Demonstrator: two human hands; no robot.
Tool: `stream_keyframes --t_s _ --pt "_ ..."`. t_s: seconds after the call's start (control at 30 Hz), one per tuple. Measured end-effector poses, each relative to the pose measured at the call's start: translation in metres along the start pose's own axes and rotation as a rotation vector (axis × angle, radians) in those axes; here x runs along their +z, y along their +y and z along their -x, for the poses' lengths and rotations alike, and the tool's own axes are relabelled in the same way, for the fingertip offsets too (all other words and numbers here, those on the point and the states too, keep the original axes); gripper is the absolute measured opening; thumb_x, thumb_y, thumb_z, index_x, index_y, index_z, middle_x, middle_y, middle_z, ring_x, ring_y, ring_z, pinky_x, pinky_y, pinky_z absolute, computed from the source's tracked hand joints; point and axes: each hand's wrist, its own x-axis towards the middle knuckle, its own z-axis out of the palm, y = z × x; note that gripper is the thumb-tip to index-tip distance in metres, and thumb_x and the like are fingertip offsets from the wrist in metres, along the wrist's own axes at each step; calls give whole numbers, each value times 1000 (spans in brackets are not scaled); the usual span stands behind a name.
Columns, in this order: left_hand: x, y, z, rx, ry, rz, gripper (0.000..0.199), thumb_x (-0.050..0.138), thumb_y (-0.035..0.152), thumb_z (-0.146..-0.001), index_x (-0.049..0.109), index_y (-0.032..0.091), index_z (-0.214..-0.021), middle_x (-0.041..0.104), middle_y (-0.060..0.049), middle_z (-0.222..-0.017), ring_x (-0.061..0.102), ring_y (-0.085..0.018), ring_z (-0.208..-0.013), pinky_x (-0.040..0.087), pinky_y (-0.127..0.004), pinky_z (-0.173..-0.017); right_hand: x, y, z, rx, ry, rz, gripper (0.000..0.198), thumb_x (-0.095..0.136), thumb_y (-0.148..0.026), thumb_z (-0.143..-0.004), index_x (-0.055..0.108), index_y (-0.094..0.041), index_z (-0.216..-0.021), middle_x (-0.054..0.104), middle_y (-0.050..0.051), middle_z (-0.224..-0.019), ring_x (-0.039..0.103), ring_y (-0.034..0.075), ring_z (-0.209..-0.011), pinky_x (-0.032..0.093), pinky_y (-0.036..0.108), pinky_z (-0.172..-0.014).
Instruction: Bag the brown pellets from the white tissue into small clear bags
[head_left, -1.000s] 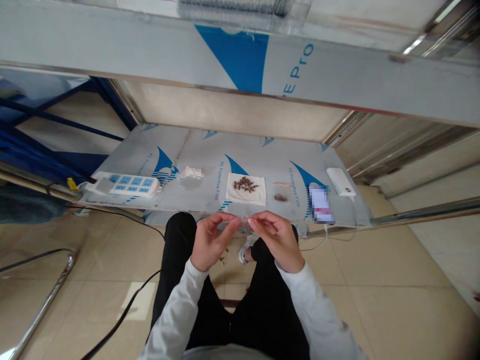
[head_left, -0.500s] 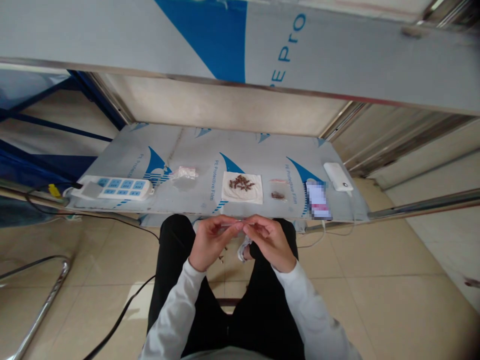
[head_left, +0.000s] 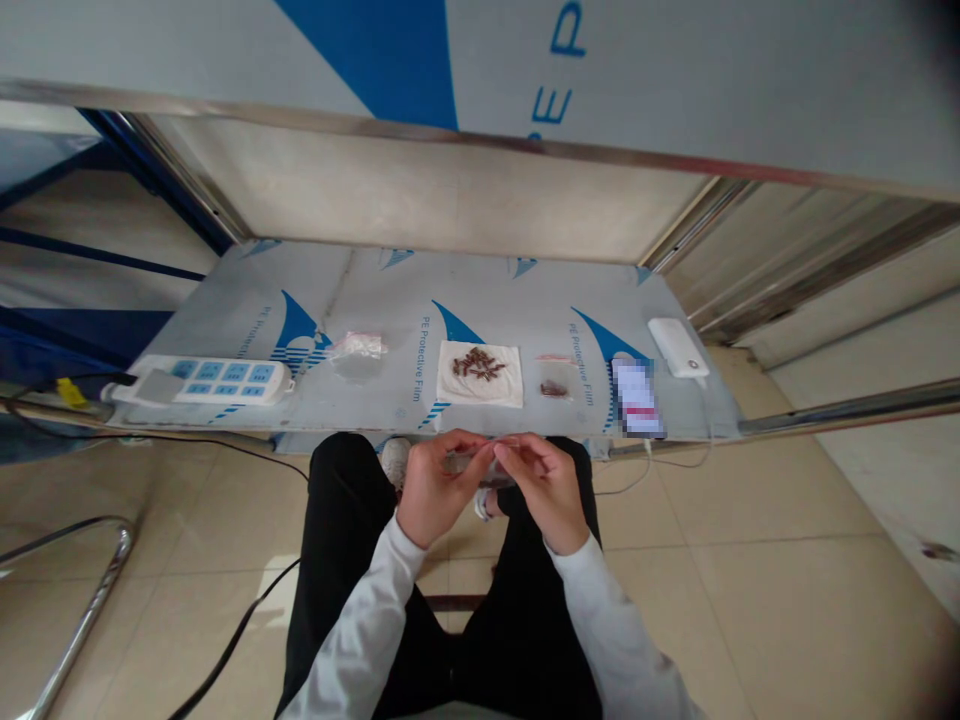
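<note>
My left hand (head_left: 437,492) and my right hand (head_left: 551,495) meet just in front of the shelf edge, above my knees. Both pinch the top edge of a small clear zip bag (head_left: 493,478), which hangs down between them. Fingers cover part of it, and I cannot make out whether anything is inside. Beyond the hands, a white cloth (head_left: 480,396) lies on the shelf with several small brown screw-like pieces (head_left: 478,364) heaped on it. To its right lies another clear zip bag (head_left: 566,372) containing brown pieces. Left of the cloth are some clear plastic bags (head_left: 358,350).
At the shelf's left sits a white power strip (head_left: 232,380) with blue sockets. A phone (head_left: 637,397) and a white power bank (head_left: 677,348) are at the right, with a cable. An upper shelf (head_left: 675,90) overhangs the lower shelf (head_left: 390,290).
The bag, seen nearly edge-on before, now hangs visibly below my fingers. My left hand has shifted slightly right, and the view has moved a little.
</note>
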Motion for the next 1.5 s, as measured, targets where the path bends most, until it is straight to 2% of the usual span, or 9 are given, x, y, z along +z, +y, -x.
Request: stream_keyframes --t_s 0.13,0.43,0.57,0.67,0.8,0.93,1.1,1.3,1.5 --pt "-3 -10 -4 -77 -64 166 25 63 38 -81 74 16 -80 74 -7 -76 68 -19 -71 54 -28 -70 0 10 -6 64 66 -53 24 71 -41 -73 65 -19 -67 66 0 -62 60 15 -58 49 26 -59" --pt "-19 -29 -14 -33 -150 -52 32 54 41 -86 76 19 -77 75 -4 -75 70 -20 -72 54 -28 -70 -17 12 -14 88 -51 65 25 66 -45 -78 68 -19 -77 70 4 -72 64 17 -60 52 28 -56" --pt "-63 -71 -48 -66 144 -299 38 49 46 -87 73 17 -90 75 -6 -84 69 -20 -80 52 -27 -77 -51 16 -56 54 177 145 37 67 -53 -73 66 -17 -79 70 4 -68 55 13 -44 45 25 -41" --pt "-104 -104 -80 -292 421 -627 38 44 43 -89 67 17 -105 74 -5 -88 69 -16 -75 50 -25 -75 -85 31 -106 38 313 175 47 68 -59 -68 65 -15 -83 71 8 -76 60 15 -48 47 27 -43" --pt "-135 -128 -113 -395 516 -773 45 53 42 -84 62 12 -116 71 -13 -96 65 -26 -93 46 -36 -86 -117 59 -158 115 430 483 53 65 -55 -71 62 -12 -104 70 10 -73 62 19 -51 50 32 -52" --pt "-132 -133 -126 -433 492 -856 48 65 44 -73 64 17 -113 67 -15 -104 62 -31 -97 46 -40 -83 -128 75 -173 48 489 824 56 64 -52 -74 59 -10 -111 70 14 -81 64 26 -71 49 42 -72" --pt "-118 -134 -127 -435 457 -927 29 56 36 -81 70 19 -100 65 -15 -108 61 -30 -90 45 -39 -75 -122 75 -158 -207 562 1038 69 56 -60 -76 52 -7 -121 58 24 -117 52 35 -107 39 48 -91" --pt "-115 -132 -119 -374 444 -998 30 45 32 -88 69 19 -100 62 -13 -110 62 -28 -90 43 -37 -75 -86 54 -118 -499 478 909 40 49 -44 -86 61 -13 -109 63 16 -108 54 28 -104 40 44 -95" --pt "-115 -126 -121 -315 400 -1053 48 50 50 -85 60 16 -117 56 -13 -119 61 -27 -94 43 -37 -80 -42 47 -71 -484 329 690 26 52 -35 -88 64 -17 -102 66 12 -103 59 24 -99 46 40 -88"
